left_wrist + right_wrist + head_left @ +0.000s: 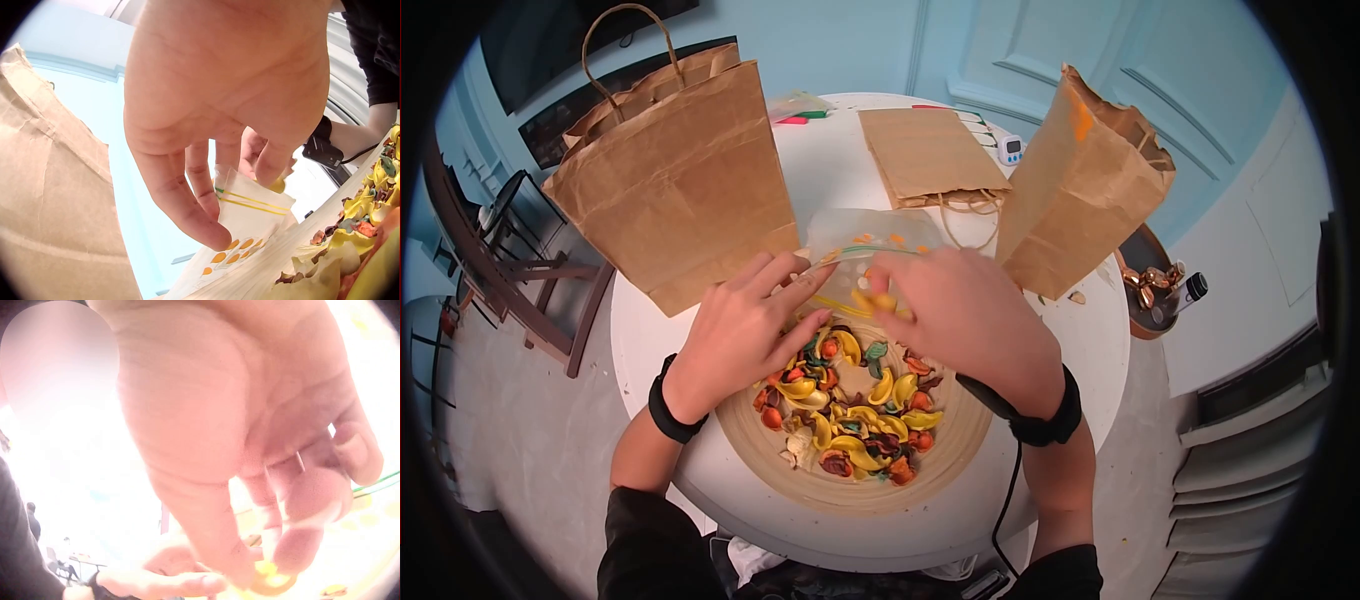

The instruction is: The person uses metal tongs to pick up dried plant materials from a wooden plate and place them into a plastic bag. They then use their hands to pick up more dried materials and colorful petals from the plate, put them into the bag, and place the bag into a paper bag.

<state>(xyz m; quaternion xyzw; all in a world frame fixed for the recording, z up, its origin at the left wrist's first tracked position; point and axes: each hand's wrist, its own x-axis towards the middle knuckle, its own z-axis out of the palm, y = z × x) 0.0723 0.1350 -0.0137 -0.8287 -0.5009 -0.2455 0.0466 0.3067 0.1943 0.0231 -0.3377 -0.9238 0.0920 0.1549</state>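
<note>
A clear zip bag with orange prints stands over the far edge of a round woven mat. My left hand holds the left side of its mouth; in the left wrist view, fingers of that hand lie against the bag. At the bag's mouth my right hand pinches a yellow petal, which shows bright and washed out between the fingertips in the right wrist view. Dried petals in yellow, orange, brown and green lie on the mat below both hands.
A tall brown paper bag stands at left, another at right. Between them a folded paper bag lies flat beside a small white timer. A brown tray stands beyond the right table edge.
</note>
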